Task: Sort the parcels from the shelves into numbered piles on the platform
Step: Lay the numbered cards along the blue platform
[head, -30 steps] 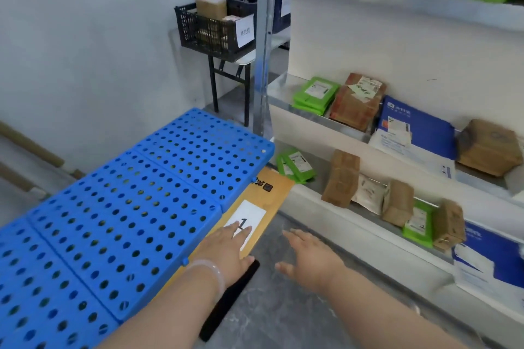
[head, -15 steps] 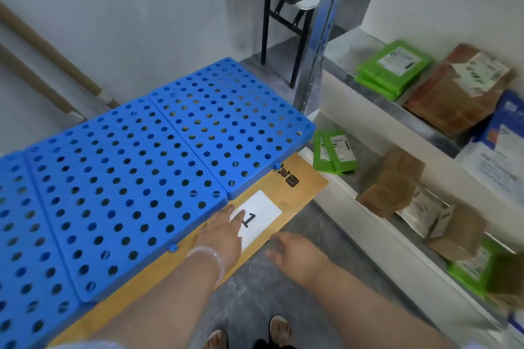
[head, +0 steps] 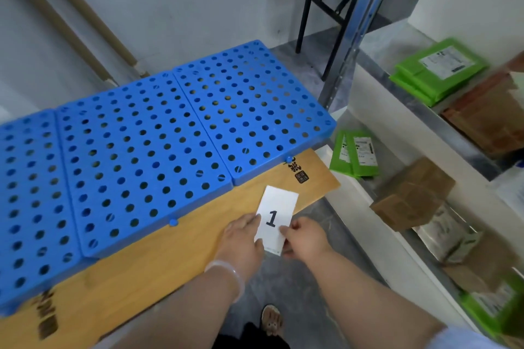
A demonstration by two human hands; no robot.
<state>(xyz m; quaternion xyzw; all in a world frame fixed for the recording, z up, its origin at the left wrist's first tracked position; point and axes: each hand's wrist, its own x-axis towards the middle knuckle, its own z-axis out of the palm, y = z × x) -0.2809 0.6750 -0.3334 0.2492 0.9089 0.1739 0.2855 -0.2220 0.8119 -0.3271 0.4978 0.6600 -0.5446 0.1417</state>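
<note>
The right hand (head: 304, 238) pinches the lower right corner of the white card (head: 276, 218), thumb on top and fingers curled under its edge. The left hand (head: 243, 238) is not closed on anything: its fingers lie fairly straight against the card's left edge and press it down. Whether the left thumb sits under the paper cannot be told.

The card bears a printed 1. Its upper part lies on the wooden board (head: 175, 258), while its lower end overhangs the board's near edge, where the hands meet it. The board juts out from under the blue platform (head: 170, 150), whose perforated top carries no parcel.

The step in hand looks like setting the marker for pile one. To do it well:
- slide the card fully onto the board, so no part hangs over the floor
- square it to the board's edge, digit facing the person
- let the flat left fingers hold it down before the right pinch lets go, since thin paper will shift or curl easily
- leave it just in front of the platform section it names

The parcels wait on the shelves (head: 425, 110) to the right: green parcels (head: 438, 71) above, a second green pair (head: 354, 153) below, and a brown box (head: 411, 193) beside them, all well apart from the hands
</note>
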